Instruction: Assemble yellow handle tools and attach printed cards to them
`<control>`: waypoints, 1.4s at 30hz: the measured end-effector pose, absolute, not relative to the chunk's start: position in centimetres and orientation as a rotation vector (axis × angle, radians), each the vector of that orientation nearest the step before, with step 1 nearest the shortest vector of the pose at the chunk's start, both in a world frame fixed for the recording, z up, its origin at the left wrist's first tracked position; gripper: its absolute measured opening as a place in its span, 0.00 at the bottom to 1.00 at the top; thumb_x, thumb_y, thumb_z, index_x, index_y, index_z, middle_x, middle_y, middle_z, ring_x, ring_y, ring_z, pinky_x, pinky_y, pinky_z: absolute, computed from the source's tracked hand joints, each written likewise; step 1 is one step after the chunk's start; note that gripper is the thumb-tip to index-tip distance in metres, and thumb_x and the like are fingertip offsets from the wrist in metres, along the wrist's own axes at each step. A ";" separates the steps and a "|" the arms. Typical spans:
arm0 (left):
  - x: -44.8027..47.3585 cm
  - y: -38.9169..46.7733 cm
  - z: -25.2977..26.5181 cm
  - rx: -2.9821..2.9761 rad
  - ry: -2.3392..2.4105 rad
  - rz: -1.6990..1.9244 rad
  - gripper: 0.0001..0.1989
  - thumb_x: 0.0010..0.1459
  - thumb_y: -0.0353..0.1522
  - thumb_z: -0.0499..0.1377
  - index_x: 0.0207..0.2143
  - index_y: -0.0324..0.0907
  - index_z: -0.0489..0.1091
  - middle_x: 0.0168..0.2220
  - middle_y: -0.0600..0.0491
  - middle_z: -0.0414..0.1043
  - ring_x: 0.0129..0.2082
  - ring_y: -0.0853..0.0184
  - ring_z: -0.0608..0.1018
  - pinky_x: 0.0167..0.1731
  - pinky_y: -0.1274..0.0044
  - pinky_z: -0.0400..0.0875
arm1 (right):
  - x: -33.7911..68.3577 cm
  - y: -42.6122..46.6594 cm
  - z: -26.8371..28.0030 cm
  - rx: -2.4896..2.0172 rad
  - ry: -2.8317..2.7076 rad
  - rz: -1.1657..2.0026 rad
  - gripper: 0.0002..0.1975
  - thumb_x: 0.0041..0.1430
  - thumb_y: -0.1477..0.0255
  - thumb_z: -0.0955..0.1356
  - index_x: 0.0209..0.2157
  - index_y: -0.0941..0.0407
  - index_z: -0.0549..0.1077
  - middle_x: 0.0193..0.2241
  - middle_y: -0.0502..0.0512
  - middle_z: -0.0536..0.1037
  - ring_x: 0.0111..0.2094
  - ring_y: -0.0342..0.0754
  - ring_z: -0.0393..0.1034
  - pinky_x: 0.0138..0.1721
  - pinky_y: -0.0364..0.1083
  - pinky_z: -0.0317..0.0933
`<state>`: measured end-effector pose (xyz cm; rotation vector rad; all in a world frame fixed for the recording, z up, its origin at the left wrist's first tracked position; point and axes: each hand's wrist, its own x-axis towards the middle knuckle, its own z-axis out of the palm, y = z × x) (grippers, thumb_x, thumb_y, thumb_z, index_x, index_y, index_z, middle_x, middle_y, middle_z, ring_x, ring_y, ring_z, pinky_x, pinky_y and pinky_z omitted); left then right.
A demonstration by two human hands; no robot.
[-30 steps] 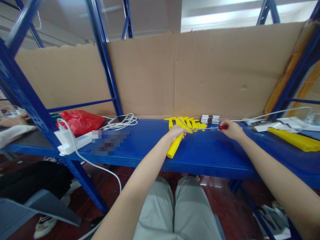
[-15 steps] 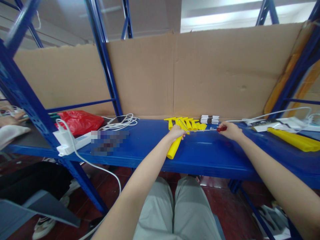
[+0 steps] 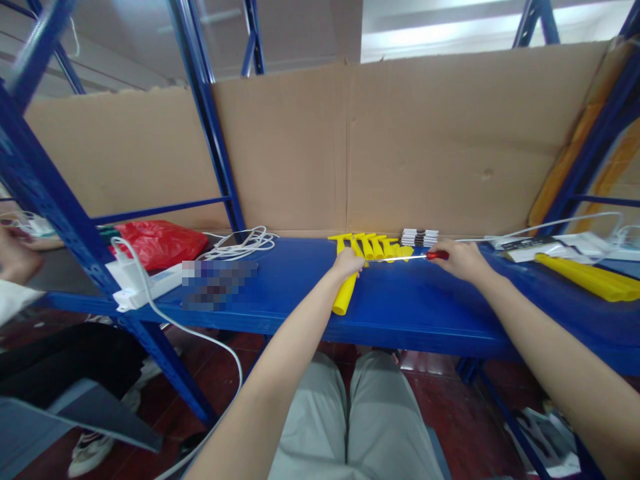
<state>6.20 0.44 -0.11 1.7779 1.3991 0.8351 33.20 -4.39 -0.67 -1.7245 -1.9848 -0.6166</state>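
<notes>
My left hand (image 3: 349, 264) is closed round a yellow plastic tube-like piece (image 3: 345, 296), whose wide round end points toward me. My right hand (image 3: 461, 259) grips the red handle of a screwdriver (image 3: 400, 258). The long metal shaft lies level and reaches left to the yellow piece beside my left fingers. Its tip is too small to make out there. Behind the shaft, several similar yellow T-shaped pieces (image 3: 379, 247) lie in a row. Just right of them is a stack of white packets with black bands (image 3: 419, 238).
Blue shelf top (image 3: 400, 307), with a cardboard sheet (image 3: 425, 147) behind it. At left are a red plastic bag (image 3: 157, 243), a white power strip (image 3: 155, 285) and coiled white cable (image 3: 245, 243). Yellow tubes (image 3: 590, 277) lie at right. Another person's hand (image 3: 15, 257) is at far left.
The screwdriver has tilted slightly, its handle end rising a little and shifting left with my right hand. My left hand stays nearly still. The other person's hand at far left has come nearer.
</notes>
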 end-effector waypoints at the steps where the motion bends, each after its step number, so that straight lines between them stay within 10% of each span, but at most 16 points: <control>1: 6.1 0.5 -0.1 1.780 1.415 0.830 0.04 0.48 0.21 0.59 0.28 0.33 0.72 0.14 0.56 0.64 0.14 0.72 0.66 0.19 0.79 0.63 | 33.1 -4.6 -0.6 -1.691 -2.014 -0.671 0.10 0.53 0.68 0.64 0.34 0.51 0.76 0.38 0.56 0.80 0.39 0.55 0.72 0.34 0.48 0.58; 17: 5.0 1.9 -0.6 1.954 1.539 0.773 0.02 0.49 0.22 0.59 0.28 0.32 0.71 0.20 0.50 0.69 0.16 0.71 0.70 0.17 0.81 0.63 | 31.5 -5.1 -0.7 -1.832 -2.127 -0.773 0.11 0.56 0.63 0.64 0.38 0.52 0.71 0.29 0.55 0.80 0.28 0.52 0.72 0.26 0.45 0.55; 42: 4.2 1.1 0.5 2.219 1.726 0.543 0.14 0.55 0.26 0.56 0.43 0.31 0.73 0.40 0.38 0.77 0.39 0.60 0.80 0.37 0.79 0.72 | 29.7 -5.9 -0.3 -1.740 -2.336 -0.843 0.17 0.64 0.63 0.58 0.40 0.55 0.73 0.38 0.60 0.80 0.36 0.53 0.74 0.30 0.45 0.58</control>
